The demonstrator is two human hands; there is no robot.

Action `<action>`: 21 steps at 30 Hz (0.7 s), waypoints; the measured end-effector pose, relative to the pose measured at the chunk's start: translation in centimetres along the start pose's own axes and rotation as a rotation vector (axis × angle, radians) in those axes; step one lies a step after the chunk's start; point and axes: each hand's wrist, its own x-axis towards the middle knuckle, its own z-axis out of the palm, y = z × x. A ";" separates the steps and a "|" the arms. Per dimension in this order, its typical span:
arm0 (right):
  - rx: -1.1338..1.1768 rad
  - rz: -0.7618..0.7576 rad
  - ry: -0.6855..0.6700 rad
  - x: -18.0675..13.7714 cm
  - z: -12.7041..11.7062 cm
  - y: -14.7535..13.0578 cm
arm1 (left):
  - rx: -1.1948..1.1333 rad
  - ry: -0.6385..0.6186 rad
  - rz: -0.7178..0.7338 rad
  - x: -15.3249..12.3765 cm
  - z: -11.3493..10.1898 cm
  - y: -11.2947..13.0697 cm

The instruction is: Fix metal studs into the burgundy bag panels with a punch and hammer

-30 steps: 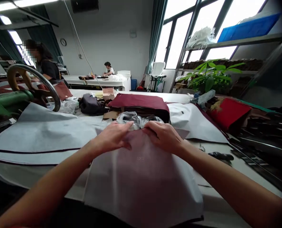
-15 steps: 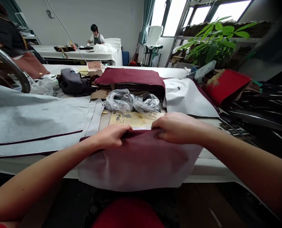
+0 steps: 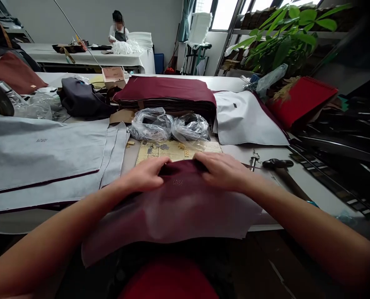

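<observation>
Both hands grip the far edge of a maroon leather panel [image 3: 172, 216] that drapes over the table's front edge toward my lap. My left hand [image 3: 146, 173] is closed on it, thumb on top, left of a small patch of punched dots. To the right of the dots, my right hand [image 3: 218, 170] pinches the same edge; its fingers underneath are hidden. Just beyond the hands lies a yellowish board [image 3: 172, 149] with small gold and grey metal pieces. Two clear plastic bags [image 3: 152, 124] stand behind it.
Grey-backed panels [image 3: 44, 153] lie at left, another grey-backed sheet [image 3: 247, 118] at right. A maroon stack [image 3: 169, 89] sits behind the bags. A hammer [image 3: 286, 172] rests at right, near a red box-like object [image 3: 303, 99] and a plant [image 3: 284, 41]. A person [image 3: 119, 31] stands at a far table.
The panel's gripped edge has risen and bowed upward, and its lower left corner has swung down and left. My right hand has shifted slightly left, uncovering the hammer.
</observation>
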 end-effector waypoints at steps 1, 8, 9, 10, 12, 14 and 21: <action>0.052 -0.008 0.010 1.1 0.4 0.7 | -0.055 -0.022 -0.028 1.1 -0.2 -0.5; 0.273 -0.011 -0.005 4.1 3.6 2.9 | -0.190 -0.048 -0.135 2.6 0.9 -2.2; 0.283 -0.009 -0.003 4.1 3.7 3.0 | -0.205 -0.049 -0.146 2.6 1.0 -2.3; 0.290 -0.007 -0.003 4.1 3.8 3.1 | -0.222 -0.053 -0.157 2.6 1.0 -2.3; 0.299 -0.006 -0.005 4.2 3.8 3.2 | -0.243 -0.058 -0.175 2.8 1.0 -2.3; 0.295 -0.013 0.000 4.3 3.9 3.3 | -0.227 -0.047 -0.184 3.0 1.1 -2.3; 0.273 -0.050 0.040 4.3 4.6 3.8 | -0.181 -0.016 -0.204 2.9 1.5 -1.9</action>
